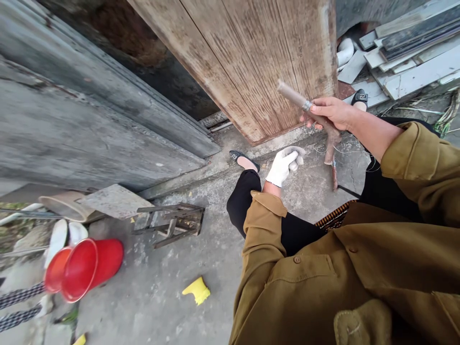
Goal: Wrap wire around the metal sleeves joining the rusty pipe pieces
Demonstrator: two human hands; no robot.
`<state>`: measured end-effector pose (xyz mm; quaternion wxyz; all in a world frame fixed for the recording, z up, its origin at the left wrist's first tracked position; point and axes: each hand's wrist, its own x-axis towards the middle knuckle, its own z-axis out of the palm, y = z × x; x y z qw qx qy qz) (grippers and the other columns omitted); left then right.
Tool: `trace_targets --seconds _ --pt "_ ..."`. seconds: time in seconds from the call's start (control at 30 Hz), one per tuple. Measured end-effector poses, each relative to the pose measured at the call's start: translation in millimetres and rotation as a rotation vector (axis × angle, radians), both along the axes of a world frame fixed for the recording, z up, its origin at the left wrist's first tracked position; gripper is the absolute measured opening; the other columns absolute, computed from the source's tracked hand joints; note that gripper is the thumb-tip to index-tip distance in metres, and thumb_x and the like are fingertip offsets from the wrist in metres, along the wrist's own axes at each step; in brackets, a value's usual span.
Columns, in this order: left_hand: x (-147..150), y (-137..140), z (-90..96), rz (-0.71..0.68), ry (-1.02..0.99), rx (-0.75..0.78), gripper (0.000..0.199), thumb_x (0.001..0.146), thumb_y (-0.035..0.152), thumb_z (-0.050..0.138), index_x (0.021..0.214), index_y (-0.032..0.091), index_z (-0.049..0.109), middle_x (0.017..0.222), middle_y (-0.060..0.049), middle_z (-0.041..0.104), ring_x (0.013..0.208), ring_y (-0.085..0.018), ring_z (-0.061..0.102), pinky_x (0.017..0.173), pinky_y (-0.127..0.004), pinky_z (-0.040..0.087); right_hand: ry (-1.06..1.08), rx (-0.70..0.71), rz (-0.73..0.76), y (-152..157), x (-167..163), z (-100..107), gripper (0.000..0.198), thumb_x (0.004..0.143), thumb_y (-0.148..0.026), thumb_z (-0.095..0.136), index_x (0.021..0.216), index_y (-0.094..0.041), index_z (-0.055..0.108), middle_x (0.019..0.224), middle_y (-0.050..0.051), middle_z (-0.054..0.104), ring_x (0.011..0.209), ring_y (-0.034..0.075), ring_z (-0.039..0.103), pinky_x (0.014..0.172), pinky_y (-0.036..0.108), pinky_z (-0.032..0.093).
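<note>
My right hand (332,112), bare, is wrapped around a thick brown wooden stick (293,95) that bends downward past the palm. Silvery wire (307,106) is wound around the stick just ahead of my thumb. Below the bend, a thinner reddish-brown piece (334,176) with wire around its top hangs or stands; how it joins the stick is unclear. My left hand (283,165), in a white glove, is closed with its fingertips pinched on thin loose wire, which curls across toward the stick. The wire's ends are too fine to trace.
A wooden plank door (251,62) stands ahead, beside a grey panel (89,124). To the left are a small wooden stool (172,223) and red buckets (108,258). Stacked boards (413,57) lie at upper right. A yellow scrap (197,290) rests on the concrete.
</note>
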<state>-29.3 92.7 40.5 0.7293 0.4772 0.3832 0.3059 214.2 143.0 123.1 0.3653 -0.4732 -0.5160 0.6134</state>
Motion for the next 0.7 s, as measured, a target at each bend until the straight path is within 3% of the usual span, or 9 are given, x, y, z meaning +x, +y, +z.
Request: trace_targets --seconds 0.17,0.3,0.47,0.53,0.63,0.7 --pt "-6 4 1.8 -0.097 0.081 0.030 0.039 0.078 0.047 0.079 0.095 0.013 0.073 0.061 0.002 0.056 0.046 -0.005 0.034 0.046 -0.022 0.021 -0.369 0.055 0.123 0 11 11 0.032 0.101 -0.047 0.065 0.110 -0.018 0.071 0.105 0.012 0.076 0.092 0.022 0.071 0.072 0.031 0.058" --pt "-12 12 -7.3 -0.157 0.291 0.108 0.029 0.082 0.040 0.072 0.094 0.014 0.075 0.061 0.003 0.055 0.049 -0.008 0.040 0.049 -0.023 0.026 -0.531 0.084 0.280 3 20 12 0.033 0.100 -0.042 0.062 0.119 -0.019 0.075 0.107 0.010 0.076 0.092 0.023 0.071 0.076 0.032 0.057" --pt "-12 19 -20.8 -0.032 0.707 0.350 0.012 0.083 0.027 0.067 0.076 0.019 0.071 0.065 -0.002 0.062 0.064 -0.016 0.055 0.063 -0.027 0.039 -0.638 0.098 0.560 6 21 -2 0.042 0.099 -0.037 0.060 0.137 -0.021 0.071 0.096 0.005 0.076 0.081 0.017 0.068 0.080 0.031 0.053" --pt "-11 19 -24.3 0.016 0.889 0.427 0.015 0.082 0.021 0.068 0.067 0.021 0.066 0.066 -0.004 0.064 0.070 -0.020 0.060 0.067 -0.029 0.039 -0.640 0.117 0.652 4 18 -8 0.051 0.099 -0.035 0.061 0.147 -0.020 0.064 0.089 0.004 0.075 0.077 0.016 0.065 0.079 0.029 0.051" --pt "-11 17 -26.5 0.019 0.848 0.360 0.013 0.080 0.017 0.067 0.068 0.022 0.067 0.065 -0.003 0.067 0.071 -0.021 0.062 0.067 -0.028 0.041 -0.564 0.091 0.655 -2 12 -9 0.046 0.098 -0.035 0.063 0.142 -0.020 0.067 0.087 0.004 0.075 0.075 0.016 0.065 0.076 0.028 0.051" --pt "-11 16 -25.1 0.102 0.681 0.229 0.008 0.082 0.017 0.064 0.077 0.020 0.069 0.068 -0.002 0.070 0.062 -0.016 0.058 0.062 -0.026 0.040 -0.464 0.038 0.517 -6 6 -8 0.036 0.097 -0.036 0.064 0.128 -0.021 0.073 0.096 0.007 0.077 0.078 0.017 0.068 0.072 0.028 0.053"
